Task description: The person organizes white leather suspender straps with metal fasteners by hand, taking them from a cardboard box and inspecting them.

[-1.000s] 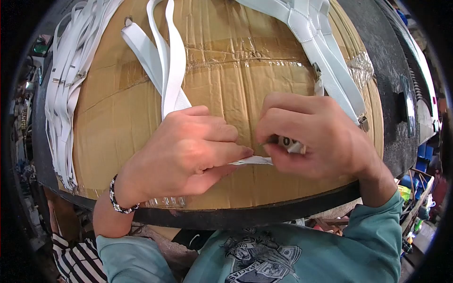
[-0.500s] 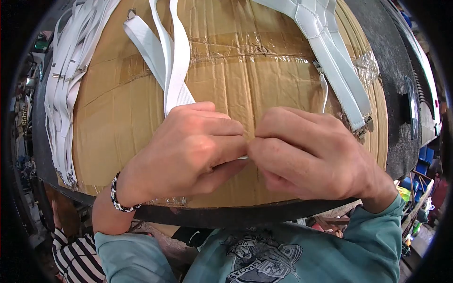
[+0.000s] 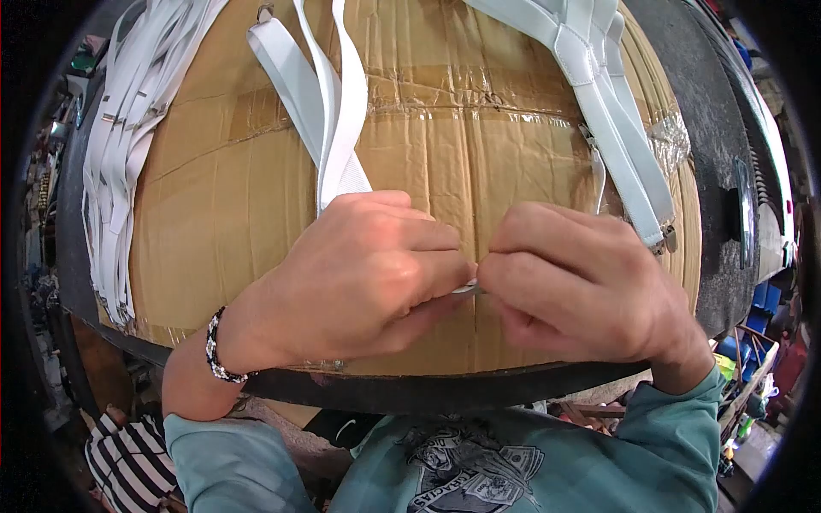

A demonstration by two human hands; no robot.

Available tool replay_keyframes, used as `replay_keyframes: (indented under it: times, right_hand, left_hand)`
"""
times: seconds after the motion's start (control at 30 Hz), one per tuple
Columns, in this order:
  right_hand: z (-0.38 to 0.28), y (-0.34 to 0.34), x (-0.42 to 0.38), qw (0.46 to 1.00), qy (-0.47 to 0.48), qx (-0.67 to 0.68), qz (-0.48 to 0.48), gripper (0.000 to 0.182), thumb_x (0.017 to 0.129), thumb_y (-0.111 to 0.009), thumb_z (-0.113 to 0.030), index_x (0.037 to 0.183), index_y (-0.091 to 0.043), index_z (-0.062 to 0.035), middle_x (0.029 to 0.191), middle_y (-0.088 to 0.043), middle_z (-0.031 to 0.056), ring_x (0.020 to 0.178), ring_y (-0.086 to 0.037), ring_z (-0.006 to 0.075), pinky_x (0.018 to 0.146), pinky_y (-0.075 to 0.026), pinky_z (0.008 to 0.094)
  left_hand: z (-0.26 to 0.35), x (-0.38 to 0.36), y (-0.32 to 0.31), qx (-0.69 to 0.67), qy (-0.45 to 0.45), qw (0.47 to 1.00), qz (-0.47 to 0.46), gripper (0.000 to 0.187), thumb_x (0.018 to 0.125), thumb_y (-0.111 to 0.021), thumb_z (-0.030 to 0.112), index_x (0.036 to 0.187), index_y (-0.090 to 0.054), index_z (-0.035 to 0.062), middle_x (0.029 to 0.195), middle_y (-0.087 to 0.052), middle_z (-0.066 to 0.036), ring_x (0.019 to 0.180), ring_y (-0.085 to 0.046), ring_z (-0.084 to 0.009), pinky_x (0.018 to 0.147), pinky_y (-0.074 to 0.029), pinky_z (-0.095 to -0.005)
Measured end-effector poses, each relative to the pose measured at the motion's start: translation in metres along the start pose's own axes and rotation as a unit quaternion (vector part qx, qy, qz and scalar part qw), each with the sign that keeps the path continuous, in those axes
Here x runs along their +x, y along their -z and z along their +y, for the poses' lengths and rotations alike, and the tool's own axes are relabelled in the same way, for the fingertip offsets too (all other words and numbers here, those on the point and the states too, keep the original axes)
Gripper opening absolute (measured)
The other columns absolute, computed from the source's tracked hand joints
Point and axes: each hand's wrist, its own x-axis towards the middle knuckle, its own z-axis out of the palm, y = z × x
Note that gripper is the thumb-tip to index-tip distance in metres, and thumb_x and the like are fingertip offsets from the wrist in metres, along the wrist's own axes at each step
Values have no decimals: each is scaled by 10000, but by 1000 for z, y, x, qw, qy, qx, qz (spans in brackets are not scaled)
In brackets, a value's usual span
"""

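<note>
White elastic suspender straps [image 3: 346, 128] run down from the top of the cardboard into my left hand [image 3: 389, 274], which is closed around them. A small pale end of the strap [image 3: 466, 287] pokes out between its fingertips. My right hand [image 3: 581, 282] is closed in a pinch at that end, its fingertips almost touching the left ones. The fingers hide most of what lies between them. A metal clip [image 3: 265, 13] shows at the upper loop of the straps.
The flattened cardboard [image 3: 428, 171], crossed by clear tape, covers a dark table [image 3: 410, 393]. A bundle of white straps [image 3: 137, 128] with metal clips lies at the left. White suspenders [image 3: 599, 94] with a clip [image 3: 667, 239] lie at the right.
The view has shifted a little, so hands and straps appear slightly further right. A bit more of the pale strap end shows between my fingertips, and the hands are slightly further apart.
</note>
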Motion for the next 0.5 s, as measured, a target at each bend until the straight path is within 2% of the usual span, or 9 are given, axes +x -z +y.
replay_keyframes:
  times: [0.1, 0.37, 0.5]
  right_hand:
    - [-1, 10, -3, 999, -38, 5, -32, 277, 636, -761, 76, 875, -660, -20, 844, -590, 91, 645, -624, 278, 559, -520, 362]
    - [-2, 0, 0, 998, -23, 65, -4, 267, 655, -761, 71, 879, -647, -18, 884, -605, 95, 682, -639, 276, 570, -520, 359]
    - [3, 10, -4, 997, -28, 18, -68, 279, 656, -773, 58, 901, -662, -18, 897, -603, 100, 678, -633, 281, 571, -520, 373]
  left_hand:
    - [0, -2, -1, -14, 2, 1000, 5, 256, 649, -838, 62, 832, -661, 39, 727, -541, -66, 646, -541, -281, 595, -382, -394]
    - [0, -1, -1, -20, -7, 1000, 13, 258, 631, -839, 57, 823, -666, 53, 739, -555, -35, 645, -550, -251, 594, -384, -378]
    - [-1, -2, 2, -13, -8, 1000, -15, 278, 628, -830, 47, 882, -717, 61, 755, -572, -32, 639, -547, -241, 589, -380, -378]
